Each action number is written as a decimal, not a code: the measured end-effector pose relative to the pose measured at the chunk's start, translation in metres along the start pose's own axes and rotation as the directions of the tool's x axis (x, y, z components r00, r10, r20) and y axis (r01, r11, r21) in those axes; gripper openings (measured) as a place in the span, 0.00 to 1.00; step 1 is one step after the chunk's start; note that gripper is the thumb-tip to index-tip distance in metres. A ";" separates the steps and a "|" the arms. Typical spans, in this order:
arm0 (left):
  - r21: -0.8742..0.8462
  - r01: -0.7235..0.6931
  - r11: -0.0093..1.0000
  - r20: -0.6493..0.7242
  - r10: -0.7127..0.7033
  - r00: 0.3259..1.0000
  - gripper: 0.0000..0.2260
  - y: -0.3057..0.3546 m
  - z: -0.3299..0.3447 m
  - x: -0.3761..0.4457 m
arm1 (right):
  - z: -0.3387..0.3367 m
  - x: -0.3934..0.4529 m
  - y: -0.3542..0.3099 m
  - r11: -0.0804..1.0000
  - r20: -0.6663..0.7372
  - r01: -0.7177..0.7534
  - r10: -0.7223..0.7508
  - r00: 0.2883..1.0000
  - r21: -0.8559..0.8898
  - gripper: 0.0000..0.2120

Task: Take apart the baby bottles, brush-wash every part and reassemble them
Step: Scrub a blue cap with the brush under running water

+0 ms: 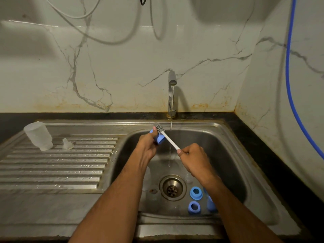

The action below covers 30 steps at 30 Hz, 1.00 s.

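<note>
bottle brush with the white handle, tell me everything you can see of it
The slim bottle brush with a straight white plastic-looking handle ends in a small grey bristled head. It slants over the steel sink basin, head up and to the left, beside the thin stream from the metal tap. The right hand grips the lower end of the handle. The head presses against the blue plastic bottle part held by the left hand.
</note>
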<state>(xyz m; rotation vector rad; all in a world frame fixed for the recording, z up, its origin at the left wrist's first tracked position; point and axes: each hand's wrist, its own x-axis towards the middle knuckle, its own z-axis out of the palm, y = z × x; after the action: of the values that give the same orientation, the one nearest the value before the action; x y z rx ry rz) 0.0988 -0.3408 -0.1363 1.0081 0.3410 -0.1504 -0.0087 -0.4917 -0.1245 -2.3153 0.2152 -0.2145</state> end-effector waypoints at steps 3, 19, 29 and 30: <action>-0.039 -0.005 0.999 -0.062 0.002 0.998 0.09 0.003 -0.010 0.004 | 0.001 -0.003 0.005 0.999 0.038 -0.024 0.022 0.999 0.046 0.17; -0.091 -0.005 0.996 -0.155 -0.009 0.988 0.13 0.014 -0.014 0.030 | -0.001 -0.007 0.010 0.998 0.096 -0.042 0.037 0.995 0.046 0.16; -0.093 0.030 0.995 -0.021 -0.032 0.999 0.14 0.001 -0.007 0.000 | 0.000 -0.007 0.004 1.000 0.026 -0.016 0.015 1.000 0.020 0.18; -0.072 0.025 0.997 -0.013 -0.026 1.000 0.15 0.001 -0.005 0.001 | 0.000 -0.006 0.001 1.000 0.019 -0.009 0.009 1.000 0.023 0.18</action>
<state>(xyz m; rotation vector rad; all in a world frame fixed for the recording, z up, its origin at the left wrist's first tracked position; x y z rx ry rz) 0.0987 -0.3358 -0.1387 0.9340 0.3701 -0.1530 -0.0147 -0.4916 -0.1257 -2.2921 0.2121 -0.1895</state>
